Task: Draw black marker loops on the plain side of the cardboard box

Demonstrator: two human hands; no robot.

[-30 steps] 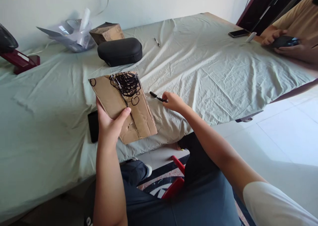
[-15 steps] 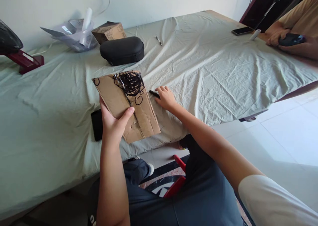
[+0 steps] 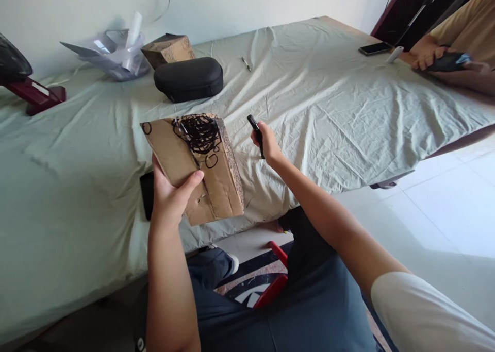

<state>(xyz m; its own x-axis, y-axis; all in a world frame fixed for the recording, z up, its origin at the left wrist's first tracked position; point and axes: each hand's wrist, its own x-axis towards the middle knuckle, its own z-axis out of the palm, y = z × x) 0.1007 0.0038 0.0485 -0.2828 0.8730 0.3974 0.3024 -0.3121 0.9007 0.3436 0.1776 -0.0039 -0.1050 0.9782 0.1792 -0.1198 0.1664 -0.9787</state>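
Observation:
My left hand (image 3: 170,195) grips a brown cardboard box (image 3: 222,189) at its left edge, thumb across the top face, the fingers hidden behind. The box is tilted over the cloth near the table's front edge. Dense black scribbles (image 3: 201,133) and a few loose loops mark its upper face. To the right of the box, my right hand (image 3: 270,145) is closed round a black marker (image 3: 254,125), held up off the cloth. A dark flat object (image 3: 147,195), partly hidden, lies beside my left hand.
A black hard case (image 3: 189,79), a small cardboard box (image 3: 168,50), a clear plastic basket (image 3: 119,71) and a pen (image 3: 246,63) sit farther back. At the left is a dark red stand (image 3: 40,97). Another person's hands hold a dark object (image 3: 446,62) near a phone (image 3: 375,48).
My right hand has picked the marker up off the cloth and turned it upright. The box in my left hand has tilted, showing its patterned right side.

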